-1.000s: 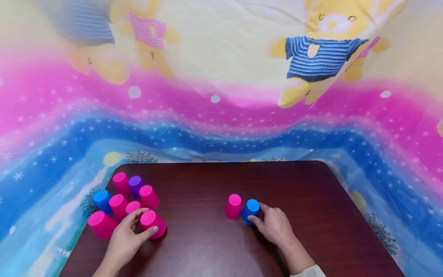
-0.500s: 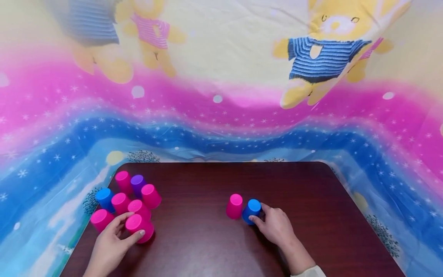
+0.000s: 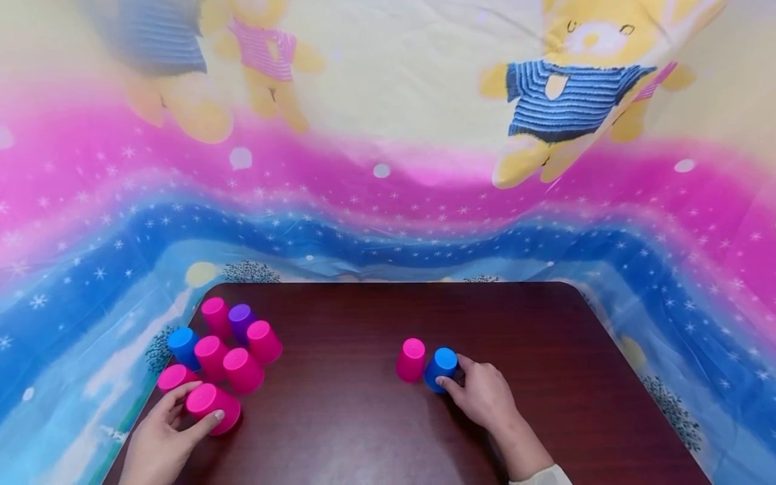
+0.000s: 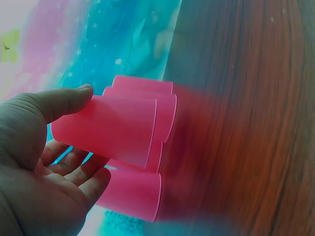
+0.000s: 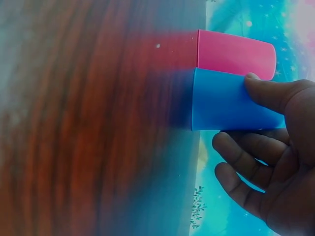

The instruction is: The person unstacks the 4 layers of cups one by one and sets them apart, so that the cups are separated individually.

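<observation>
At the near left of the table, my left hand (image 3: 160,434) grips an upside-down pink cup (image 3: 213,408) between thumb and fingers. The left wrist view shows the thumb along one side of this pink cup (image 4: 108,128) and other pink cups behind it. Right of centre, my right hand (image 3: 485,397) pinches an upside-down blue cup (image 3: 440,372) at its right side. Close by on its left stands another pink cup (image 3: 411,360). In the right wrist view, the blue cup (image 5: 226,101) has its rim at the table surface.
Several upside-down cups cluster at the left: pink cups (image 3: 244,372), a blue cup (image 3: 184,347) and a purple cup (image 3: 242,323). The dark wooden table (image 3: 339,417) has rounded far corners. A printed cloth (image 3: 388,222) surrounds its back and sides.
My left hand has moved left and toward me with its pink cup, uncovering another pink cup behind. My right hand and the blue cup have stayed in place.
</observation>
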The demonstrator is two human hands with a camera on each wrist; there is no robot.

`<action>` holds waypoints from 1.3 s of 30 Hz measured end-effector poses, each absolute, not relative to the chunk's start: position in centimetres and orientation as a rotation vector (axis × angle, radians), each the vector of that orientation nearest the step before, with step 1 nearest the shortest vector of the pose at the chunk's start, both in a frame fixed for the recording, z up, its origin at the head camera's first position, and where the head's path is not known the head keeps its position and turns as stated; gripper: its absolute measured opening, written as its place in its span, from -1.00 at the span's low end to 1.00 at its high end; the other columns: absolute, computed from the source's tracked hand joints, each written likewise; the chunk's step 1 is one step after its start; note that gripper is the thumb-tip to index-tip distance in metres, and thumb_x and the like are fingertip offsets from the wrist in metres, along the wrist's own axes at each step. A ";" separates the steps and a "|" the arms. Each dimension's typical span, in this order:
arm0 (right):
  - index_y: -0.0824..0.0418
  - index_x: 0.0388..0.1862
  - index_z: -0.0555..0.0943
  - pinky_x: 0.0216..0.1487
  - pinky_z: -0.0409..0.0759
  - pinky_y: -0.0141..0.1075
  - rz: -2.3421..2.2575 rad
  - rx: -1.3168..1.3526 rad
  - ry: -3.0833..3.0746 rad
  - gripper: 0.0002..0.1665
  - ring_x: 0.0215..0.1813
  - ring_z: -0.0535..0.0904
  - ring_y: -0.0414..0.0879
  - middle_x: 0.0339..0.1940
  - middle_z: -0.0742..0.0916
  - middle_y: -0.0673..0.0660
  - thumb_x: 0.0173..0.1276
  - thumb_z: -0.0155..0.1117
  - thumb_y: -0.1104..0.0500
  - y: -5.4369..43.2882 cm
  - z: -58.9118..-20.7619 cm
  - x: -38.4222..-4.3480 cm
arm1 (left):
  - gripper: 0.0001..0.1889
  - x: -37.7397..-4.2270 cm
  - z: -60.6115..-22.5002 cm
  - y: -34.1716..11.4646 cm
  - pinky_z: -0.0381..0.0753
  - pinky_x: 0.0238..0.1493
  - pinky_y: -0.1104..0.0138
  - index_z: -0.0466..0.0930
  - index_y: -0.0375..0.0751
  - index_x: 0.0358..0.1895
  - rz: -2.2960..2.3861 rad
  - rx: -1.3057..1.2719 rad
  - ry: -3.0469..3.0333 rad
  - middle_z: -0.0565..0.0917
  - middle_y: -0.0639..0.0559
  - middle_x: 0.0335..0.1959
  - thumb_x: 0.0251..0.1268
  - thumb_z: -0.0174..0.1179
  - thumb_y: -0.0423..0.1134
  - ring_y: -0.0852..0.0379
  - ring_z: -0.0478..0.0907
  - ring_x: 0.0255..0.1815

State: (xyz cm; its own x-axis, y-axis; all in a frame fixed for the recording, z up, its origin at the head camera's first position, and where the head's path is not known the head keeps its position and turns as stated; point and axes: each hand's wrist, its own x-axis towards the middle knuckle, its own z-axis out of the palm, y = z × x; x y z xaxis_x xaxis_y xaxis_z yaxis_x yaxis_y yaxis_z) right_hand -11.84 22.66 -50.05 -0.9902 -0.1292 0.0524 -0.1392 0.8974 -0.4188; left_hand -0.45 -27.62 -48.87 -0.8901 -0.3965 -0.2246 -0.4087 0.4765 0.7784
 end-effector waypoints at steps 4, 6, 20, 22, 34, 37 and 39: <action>0.20 0.17 0.69 -0.07 0.72 0.07 0.662 0.223 -3.044 -0.31 -0.22 0.73 -0.01 -0.40 0.77 0.00 0.25 0.53 -0.24 22.5 -49.9 -11.8 | 0.09 -0.3 -49.2 -28.5 0.78 -0.05 0.10 0.20 -0.34 0.54 1.421 -0.804 2.662 0.43 -0.50 0.40 0.12 0.49 0.29 -0.45 0.44 0.37; 0.20 0.17 0.69 -0.08 0.72 0.07 0.658 0.230 -3.044 -0.32 -0.24 0.72 -0.03 -0.44 0.75 -0.02 0.26 0.53 -0.23 22.5 -49.9 -11.8 | 0.11 -0.2 -49.4 -29.0 0.76 -0.01 0.07 0.17 -0.37 0.55 1.426 -0.829 2.641 0.39 -0.52 0.43 0.14 0.47 0.29 -0.47 0.38 0.41; 0.21 0.19 0.68 -0.05 0.72 0.10 0.649 0.232 -3.041 -0.30 -0.19 0.73 0.01 -0.36 0.79 0.04 0.26 0.52 -0.23 22.5 -49.9 -11.8 | 0.02 0.2 -50.6 -31.2 0.76 -0.03 0.00 0.14 -0.43 0.54 1.420 -0.948 2.655 0.37 -0.56 0.39 0.28 0.40 0.20 -0.55 0.34 0.38; 0.21 0.19 0.68 -0.07 0.72 0.08 0.654 0.232 -3.047 -0.31 -0.23 0.71 -0.03 -0.40 0.77 0.01 0.27 0.52 -0.23 22.5 -49.9 -11.8 | 0.00 0.3 -50.7 -31.5 0.77 -0.07 0.04 0.15 -0.43 0.54 1.417 -0.962 2.655 0.37 -0.56 0.39 0.30 0.39 0.19 -0.55 0.34 0.38; 0.22 0.19 0.68 -0.07 0.72 0.09 0.640 0.231 -3.048 -0.30 -0.22 0.72 -0.01 -0.39 0.77 0.03 0.27 0.51 -0.23 22.6 -49.9 -11.9 | -0.04 0.4 -51.1 -32.9 0.77 -0.28 0.23 0.16 -0.45 0.53 1.363 -1.044 2.681 0.38 -0.59 0.38 0.34 0.35 0.17 -0.57 0.37 0.36; 0.22 0.19 0.68 -0.08 0.72 0.09 0.639 0.235 -3.040 -0.31 -0.22 0.73 0.01 -0.40 0.77 0.03 0.27 0.52 -0.23 22.6 -49.9 -11.9 | -0.05 0.3 -51.2 -33.1 0.65 -0.42 0.45 0.18 -0.45 0.52 1.352 -1.052 2.695 0.39 -0.60 0.37 0.34 0.36 0.17 -0.56 0.38 0.36; 0.22 0.19 0.68 -0.08 0.72 0.09 0.640 0.237 -3.036 -0.31 -0.21 0.73 0.01 -0.39 0.78 0.04 0.27 0.52 -0.22 22.6 -49.9 -11.9 | -0.05 0.3 -51.3 -33.2 0.52 -0.48 0.56 0.19 -0.44 0.52 1.353 -1.062 2.699 0.40 -0.59 0.37 0.33 0.36 0.16 -0.54 0.39 0.36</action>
State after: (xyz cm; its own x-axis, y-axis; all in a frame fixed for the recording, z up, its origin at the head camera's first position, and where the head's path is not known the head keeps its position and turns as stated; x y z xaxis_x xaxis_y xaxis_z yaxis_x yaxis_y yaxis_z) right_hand -11.90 22.62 -49.95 -0.9880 -0.1423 0.0607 -0.1547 0.9038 -0.3991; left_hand 0.27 -33.20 -51.27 -0.7784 -0.5839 -0.2305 -0.5341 0.4229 0.7321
